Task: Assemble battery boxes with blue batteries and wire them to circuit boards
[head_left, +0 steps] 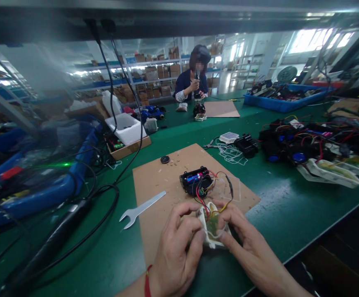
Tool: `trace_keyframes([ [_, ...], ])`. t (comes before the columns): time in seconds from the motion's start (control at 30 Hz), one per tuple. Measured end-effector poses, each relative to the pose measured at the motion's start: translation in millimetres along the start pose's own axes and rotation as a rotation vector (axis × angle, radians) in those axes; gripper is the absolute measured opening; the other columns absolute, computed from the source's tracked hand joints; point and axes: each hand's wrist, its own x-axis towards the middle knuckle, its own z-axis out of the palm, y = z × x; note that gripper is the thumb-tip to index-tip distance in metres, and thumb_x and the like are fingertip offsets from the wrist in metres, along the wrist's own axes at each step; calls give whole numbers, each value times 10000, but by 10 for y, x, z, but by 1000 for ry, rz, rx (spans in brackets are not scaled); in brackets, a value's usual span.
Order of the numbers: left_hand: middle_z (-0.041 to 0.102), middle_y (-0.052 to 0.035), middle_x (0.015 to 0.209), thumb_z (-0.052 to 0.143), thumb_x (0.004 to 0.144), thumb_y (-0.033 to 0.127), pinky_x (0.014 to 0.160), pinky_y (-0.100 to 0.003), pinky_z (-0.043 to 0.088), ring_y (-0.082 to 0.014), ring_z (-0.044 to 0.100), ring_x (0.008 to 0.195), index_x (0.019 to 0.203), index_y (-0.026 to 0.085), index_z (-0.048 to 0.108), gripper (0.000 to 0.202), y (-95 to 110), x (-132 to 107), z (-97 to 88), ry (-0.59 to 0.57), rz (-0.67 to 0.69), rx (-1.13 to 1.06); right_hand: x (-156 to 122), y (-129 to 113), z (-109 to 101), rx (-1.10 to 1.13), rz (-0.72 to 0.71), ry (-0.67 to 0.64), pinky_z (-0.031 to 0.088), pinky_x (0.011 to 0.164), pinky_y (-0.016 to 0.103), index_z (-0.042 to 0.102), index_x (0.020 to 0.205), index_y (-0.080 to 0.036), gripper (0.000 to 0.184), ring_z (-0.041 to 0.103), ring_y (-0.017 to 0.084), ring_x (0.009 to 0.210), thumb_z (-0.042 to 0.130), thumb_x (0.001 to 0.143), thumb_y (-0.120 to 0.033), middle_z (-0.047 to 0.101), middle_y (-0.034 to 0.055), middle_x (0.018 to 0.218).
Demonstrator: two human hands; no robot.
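While the left grip [177,243] and right grip [244,241] were closed on the small white plastic housing [210,239] over the brown cardboard sheet [154,181], a tug could likely have torn its red and yellow wires [201,201] from the black battery box [196,181].

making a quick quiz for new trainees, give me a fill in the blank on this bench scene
1. The left hand and right hand hold a white case joined by wires to a ___ battery box.
2. The wrench lies to the ___ of both hands.
3. The table top is ___.
4. The cord on the left wrist is ___.

Missing words: black; left; green; red.
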Motion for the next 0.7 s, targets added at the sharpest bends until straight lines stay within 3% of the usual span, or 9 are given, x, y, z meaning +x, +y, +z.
trace_keyframes([
  [0.1, 464, -47, 1149, 397, 912, 120, 892, -274, 432, -156, 498, 1080, 919, 225, 500, 147, 4, -1, 3, 15, -28, -40, 5, 0, -9, 61, 51, 9, 291, 1044, 406, 521, 815, -239, 113, 375, 257, 1275, 529, 890, -323, 488, 46, 1271],
  [0.33, 419, -67, 1260, 442, 903, 151, 937, -321, 431, -195, 474, 1140, 940, 234, 530, 126, 31, 1, 24, -86, -40, -38, 26, -133, 1, 316, 160, -5, 273, 1062, 477, 529, 775, -226, 207, 401, 290, 1273, 593, 838, -412, 544, 69, 1269],
  [0.43, 478, -54, 1171, 404, 938, 202, 926, -308, 420, -179, 489, 1102, 917, 228, 524, 124, 3, 12, 46, -23, -179, -121, 60, -118, -7, 347, 177, 11, 346, 1017, 462, 515, 770, -223, 207, 464, 276, 1216, 598, 838, -400, 535, 65, 1278],
  [0.5, 534, -37, 1024, 381, 957, 254, 856, -291, 436, -163, 532, 979, 890, 221, 514, 153, -38, 14, 57, 15, -306, -184, 81, -51, -35, 282, 152, 30, 395, 973, 433, 521, 791, -221, 180, 515, 261, 1148, 597, 844, -376, 542, 70, 1253],
  [0.6, 547, -1, 820, 368, 967, 317, 700, -260, 437, -139, 537, 763, 884, 216, 506, 191, -99, 13, 62, 25, -439, -245, 102, 61, -111, 133, 117, 60, 451, 878, 389, 540, 831, -213, 148, 592, 226, 966, 577, 862, -353, 620, 67, 1038],
  [0.7, 550, 10, 771, 375, 967, 332, 656, -247, 419, -129, 532, 711, 873, 208, 499, 199, -120, 16, 71, -8, -459, -286, 115, 114, -199, 176, 148, 71, 483, 735, 340, 514, 828, -212, 175, 608, 192, 778, 575, 863, -373, 625, 24, 788],
])
